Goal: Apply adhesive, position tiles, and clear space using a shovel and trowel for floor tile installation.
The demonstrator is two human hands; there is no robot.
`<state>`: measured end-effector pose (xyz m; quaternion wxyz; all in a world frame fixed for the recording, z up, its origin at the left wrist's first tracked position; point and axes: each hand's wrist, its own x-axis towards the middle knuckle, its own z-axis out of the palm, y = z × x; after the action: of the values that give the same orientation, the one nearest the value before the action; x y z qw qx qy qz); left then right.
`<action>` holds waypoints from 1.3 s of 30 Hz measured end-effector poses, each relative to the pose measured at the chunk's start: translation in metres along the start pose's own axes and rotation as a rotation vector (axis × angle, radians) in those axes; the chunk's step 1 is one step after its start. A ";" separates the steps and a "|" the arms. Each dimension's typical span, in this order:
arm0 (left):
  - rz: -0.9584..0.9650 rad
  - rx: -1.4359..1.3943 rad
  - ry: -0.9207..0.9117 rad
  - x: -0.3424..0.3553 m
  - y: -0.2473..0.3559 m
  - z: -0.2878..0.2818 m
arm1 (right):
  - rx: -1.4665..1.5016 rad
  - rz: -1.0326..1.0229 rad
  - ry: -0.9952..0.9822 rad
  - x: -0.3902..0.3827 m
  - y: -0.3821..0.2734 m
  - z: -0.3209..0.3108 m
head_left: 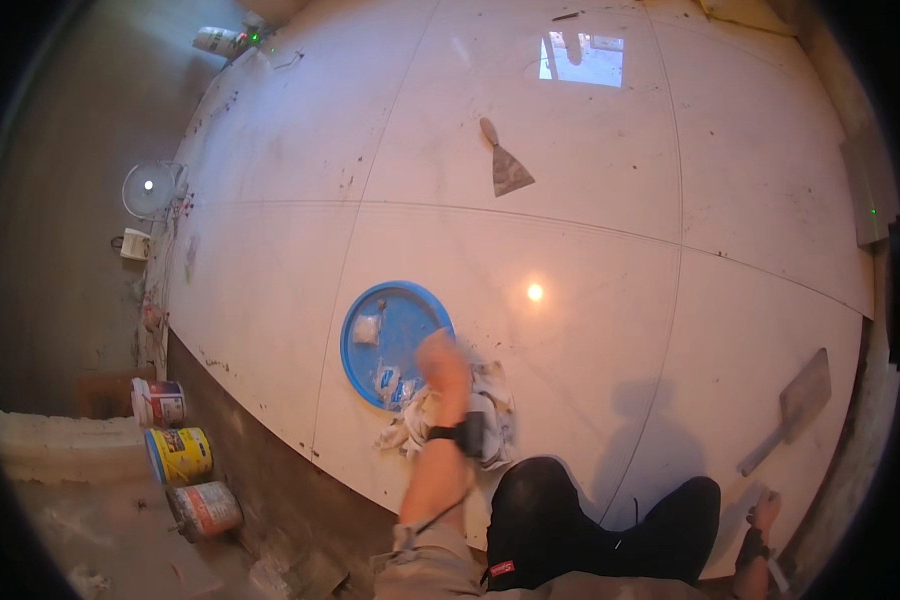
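My left hand reaches over the right rim of a round blue tray. It is smeared by motion, so its fingers do not show clearly. Inside the tray lie a whitish lump and a small blue-and-white packet. A crumpled, stained white cloth lies against the tray, partly under my left wrist. Far to the right, my right hand is low by the tiles with its fingers curled in. Whether anything is in it cannot be made out. A flat trowel lies just beyond that hand.
A putty knife lies farther out on the large pale tiles. Along the left edge are a white fan and several tubs, including a yellow bucket. My black-clad knees are at the near edge.
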<state>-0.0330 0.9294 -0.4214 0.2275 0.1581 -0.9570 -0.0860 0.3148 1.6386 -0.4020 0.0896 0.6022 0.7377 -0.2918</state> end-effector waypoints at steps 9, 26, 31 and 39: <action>-0.320 0.056 -0.519 0.011 -0.073 -0.046 | -0.127 -0.268 -0.070 -0.075 -0.090 0.024; -0.118 0.132 -0.755 0.010 -0.077 -0.029 | -0.098 -0.406 0.065 -0.145 -0.127 0.003; 0.100 0.337 -0.685 0.006 -0.115 0.012 | -0.150 -0.443 0.010 -0.137 -0.134 -0.001; 0.182 0.328 -0.436 0.021 -0.066 0.007 | 0.024 -0.470 -0.019 -0.128 -0.157 0.004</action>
<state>-0.0368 0.8612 -0.4344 -0.0056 0.0842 -0.9947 0.0588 0.1989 1.5128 -0.2929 0.0190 0.4120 0.8533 -0.3191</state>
